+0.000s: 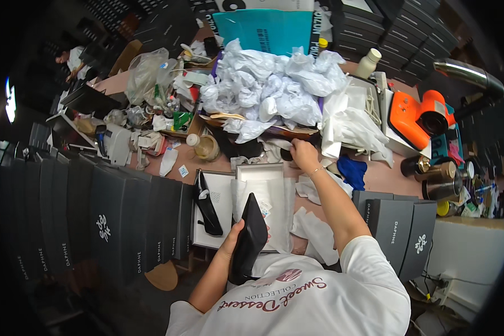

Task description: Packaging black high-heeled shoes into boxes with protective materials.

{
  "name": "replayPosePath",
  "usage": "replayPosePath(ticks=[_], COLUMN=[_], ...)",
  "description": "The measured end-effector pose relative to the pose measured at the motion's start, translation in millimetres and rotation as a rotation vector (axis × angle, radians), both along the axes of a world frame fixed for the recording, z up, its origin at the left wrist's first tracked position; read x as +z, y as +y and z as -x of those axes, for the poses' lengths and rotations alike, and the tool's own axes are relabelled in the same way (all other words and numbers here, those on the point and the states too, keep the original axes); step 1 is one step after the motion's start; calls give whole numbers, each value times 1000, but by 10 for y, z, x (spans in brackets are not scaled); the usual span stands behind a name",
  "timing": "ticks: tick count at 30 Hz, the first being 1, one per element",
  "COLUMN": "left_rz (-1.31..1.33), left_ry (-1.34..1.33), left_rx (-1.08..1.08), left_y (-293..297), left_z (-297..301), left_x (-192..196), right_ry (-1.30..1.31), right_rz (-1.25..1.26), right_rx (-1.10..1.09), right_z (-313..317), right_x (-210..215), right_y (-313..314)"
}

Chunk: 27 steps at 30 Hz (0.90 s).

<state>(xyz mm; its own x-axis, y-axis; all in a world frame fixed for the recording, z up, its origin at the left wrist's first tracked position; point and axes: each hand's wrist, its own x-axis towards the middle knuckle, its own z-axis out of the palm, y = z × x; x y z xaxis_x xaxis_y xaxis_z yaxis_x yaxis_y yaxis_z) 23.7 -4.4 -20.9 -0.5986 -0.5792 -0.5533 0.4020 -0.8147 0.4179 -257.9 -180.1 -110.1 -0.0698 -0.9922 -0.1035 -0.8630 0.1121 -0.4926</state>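
My left hand point(231, 239) is wrapped round a black pointed-toe shoe point(251, 234), which I hold toe-up close to my body. Its mate, a black high-heeled shoe point(206, 206), lies in the left part of an open shoe box point(197, 238). White tissue paper point(288, 224) lines the box's right part. My right hand point(304, 155) reaches out beyond the box, its fingers closed at a small dark item beside a crumpled whitish cloth point(275, 147). What those fingers hold is too small to make out.
A carton heaped with crumpled white paper point(263, 84) stands at the back. A bottle point(203, 147) is left of it. Dark shoe boxes point(117, 218) line the left, with more boxes point(395, 229) on the right. An orange device point(411, 115) and a blue cloth point(351, 172) lie right.
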Motion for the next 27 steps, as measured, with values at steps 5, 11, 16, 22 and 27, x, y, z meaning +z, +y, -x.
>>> replayPosePath(ticks=[5, 11, 16, 22, 27], left_rz=[-23, -32, -51, -58, -87], left_ry=[52, 121, 130, 56, 64], left_rx=[108, 50, -49, 8, 44], left_y=[-8, -120, -194, -153, -96], left_z=[-83, 53, 157, 137, 92], left_x=[-176, -152, -130, -152, -140], right_ry=[-476, -1082, -1366, -1028, -105], right_rz=[356, 183, 363, 146, 423], right_rx=[32, -490, -496, 0, 308], right_z=[-199, 825, 1253, 623, 359], right_x=[591, 910, 1277, 1242, 900], right_y=[359, 1220, 1233, 650, -164])
